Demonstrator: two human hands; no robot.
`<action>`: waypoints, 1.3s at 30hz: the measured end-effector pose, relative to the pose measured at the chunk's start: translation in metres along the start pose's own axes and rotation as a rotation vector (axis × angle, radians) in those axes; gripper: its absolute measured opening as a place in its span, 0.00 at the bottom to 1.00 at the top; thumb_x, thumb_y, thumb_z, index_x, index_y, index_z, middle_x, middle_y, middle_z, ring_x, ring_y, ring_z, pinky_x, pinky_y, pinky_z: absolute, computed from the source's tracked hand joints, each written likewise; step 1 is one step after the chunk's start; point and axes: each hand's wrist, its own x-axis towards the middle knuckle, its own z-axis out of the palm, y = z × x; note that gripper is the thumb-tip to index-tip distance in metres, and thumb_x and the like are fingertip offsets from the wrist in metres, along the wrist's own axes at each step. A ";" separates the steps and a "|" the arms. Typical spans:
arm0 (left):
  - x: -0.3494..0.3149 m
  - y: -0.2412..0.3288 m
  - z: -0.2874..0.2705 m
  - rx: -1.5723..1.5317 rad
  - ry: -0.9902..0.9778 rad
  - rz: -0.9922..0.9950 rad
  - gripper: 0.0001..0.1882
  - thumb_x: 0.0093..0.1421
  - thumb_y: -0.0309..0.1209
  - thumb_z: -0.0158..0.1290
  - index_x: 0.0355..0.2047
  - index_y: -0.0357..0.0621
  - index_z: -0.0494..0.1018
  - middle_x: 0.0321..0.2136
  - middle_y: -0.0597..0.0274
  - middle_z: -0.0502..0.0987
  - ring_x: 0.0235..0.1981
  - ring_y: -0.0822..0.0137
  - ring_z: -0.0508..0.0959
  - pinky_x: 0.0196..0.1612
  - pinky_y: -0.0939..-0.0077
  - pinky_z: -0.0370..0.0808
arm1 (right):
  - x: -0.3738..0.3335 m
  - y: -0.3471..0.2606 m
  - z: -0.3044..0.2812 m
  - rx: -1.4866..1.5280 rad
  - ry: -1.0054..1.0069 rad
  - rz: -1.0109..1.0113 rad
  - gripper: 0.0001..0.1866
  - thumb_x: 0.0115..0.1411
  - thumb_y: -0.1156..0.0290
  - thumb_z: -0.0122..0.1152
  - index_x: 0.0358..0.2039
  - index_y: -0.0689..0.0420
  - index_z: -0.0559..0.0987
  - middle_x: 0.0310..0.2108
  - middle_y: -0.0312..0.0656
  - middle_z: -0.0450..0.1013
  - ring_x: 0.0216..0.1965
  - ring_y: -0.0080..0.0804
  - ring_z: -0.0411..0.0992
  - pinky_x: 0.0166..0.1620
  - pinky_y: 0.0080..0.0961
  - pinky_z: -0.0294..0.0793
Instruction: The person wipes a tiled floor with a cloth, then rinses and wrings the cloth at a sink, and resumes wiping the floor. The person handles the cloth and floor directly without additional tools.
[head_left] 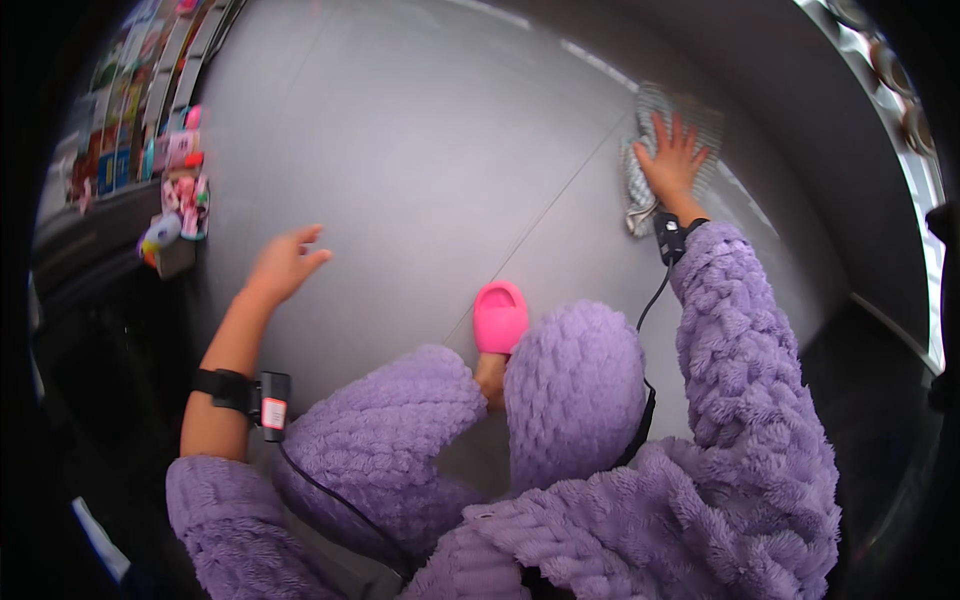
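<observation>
My right hand point(673, 158) lies flat with its fingers spread on a striped, light grey-green cloth point(638, 190). The cloth is spread and rumpled on the grey floor near the base of the dark panel at the right. My left hand point(290, 262) hovers at the left, apart from everything, its thumb held away from its loosely curled fingers. Nothing shows in it. Each arm wears a black strap with a small box and a cable, at the right wrist and on the left forearm.
Smooth grey floor tiles point(390, 130) with a thin seam lie ahead of my bent knees. My foot wears a pink slipper point(500, 315). At the left, shelves point(150, 120) hold colourful items, with pink toys point(185, 195) at their edge. A dark panel point(790, 150) borders the right.
</observation>
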 end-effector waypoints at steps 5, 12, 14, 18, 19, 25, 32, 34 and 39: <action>-0.064 -0.072 0.012 0.010 -0.050 -0.239 0.27 0.53 0.37 0.59 0.51 0.37 0.70 0.43 0.49 0.77 0.41 0.59 0.79 0.44 0.69 0.74 | -0.008 0.006 0.020 -0.002 -0.021 -0.011 0.36 0.56 0.43 0.51 0.64 0.34 0.56 0.68 0.39 0.45 0.68 0.52 0.39 0.62 0.67 0.34; -0.042 -0.124 0.057 -0.238 -0.176 -0.234 0.28 0.52 0.36 0.60 0.51 0.35 0.71 0.42 0.49 0.77 0.43 0.60 0.78 0.47 0.70 0.73 | 0.001 0.009 0.011 -0.151 0.057 -0.087 0.34 0.58 0.44 0.48 0.64 0.32 0.55 0.68 0.38 0.46 0.67 0.50 0.43 0.62 0.64 0.38; -0.016 -0.133 0.085 -0.176 -0.239 -0.190 0.29 0.51 0.40 0.60 0.50 0.34 0.70 0.44 0.48 0.76 0.47 0.57 0.76 0.49 0.68 0.72 | 0.000 0.007 0.011 -0.170 0.033 -0.083 0.33 0.58 0.44 0.48 0.64 0.32 0.56 0.67 0.38 0.48 0.67 0.51 0.44 0.62 0.65 0.40; 0.038 -0.107 0.166 0.002 -0.337 -0.243 0.43 0.46 0.47 0.64 0.56 0.32 0.64 0.53 0.42 0.69 0.54 0.53 0.71 0.55 0.65 0.69 | 0.007 -0.001 0.027 -0.168 0.130 -0.039 0.33 0.58 0.43 0.47 0.64 0.33 0.57 0.67 0.38 0.48 0.66 0.51 0.46 0.61 0.64 0.41; 0.044 -0.092 0.185 0.032 -0.417 -0.293 0.47 0.45 0.48 0.65 0.59 0.33 0.59 0.57 0.43 0.64 0.57 0.53 0.67 0.58 0.62 0.65 | 0.012 -0.012 0.034 -0.201 0.138 0.036 0.34 0.58 0.43 0.47 0.64 0.34 0.57 0.67 0.39 0.49 0.66 0.52 0.46 0.61 0.64 0.41; 0.062 -0.034 0.219 0.170 -0.234 -0.324 0.58 0.40 0.51 0.68 0.63 0.36 0.48 0.65 0.47 0.51 0.64 0.57 0.57 0.62 0.51 0.57 | 0.052 -0.225 0.075 0.042 0.134 -0.270 0.32 0.58 0.45 0.47 0.62 0.41 0.62 0.66 0.45 0.51 0.66 0.49 0.46 0.63 0.60 0.37; 0.092 -0.046 0.200 0.298 -0.216 -0.239 0.59 0.39 0.52 0.67 0.62 0.29 0.51 0.62 0.40 0.56 0.63 0.55 0.59 0.65 0.56 0.51 | -0.068 -0.355 0.035 0.342 -0.335 -1.082 0.28 0.56 0.55 0.52 0.59 0.43 0.66 0.66 0.38 0.51 0.68 0.41 0.45 0.66 0.55 0.40; 0.090 -0.050 0.208 0.299 -0.179 -0.203 0.58 0.39 0.53 0.67 0.61 0.28 0.52 0.60 0.36 0.57 0.62 0.54 0.60 0.65 0.59 0.51 | -0.081 -0.273 0.008 0.254 -0.499 -1.095 0.29 0.56 0.56 0.52 0.60 0.38 0.65 0.67 0.36 0.50 0.69 0.42 0.42 0.66 0.56 0.37; 0.095 -0.059 0.227 0.248 -0.131 -0.155 0.59 0.36 0.54 0.67 0.60 0.26 0.55 0.59 0.31 0.58 0.60 0.52 0.63 0.65 0.62 0.52 | 0.029 -0.087 -0.018 -0.104 -0.077 -0.256 0.32 0.60 0.48 0.47 0.64 0.43 0.60 0.67 0.45 0.48 0.67 0.50 0.43 0.63 0.61 0.39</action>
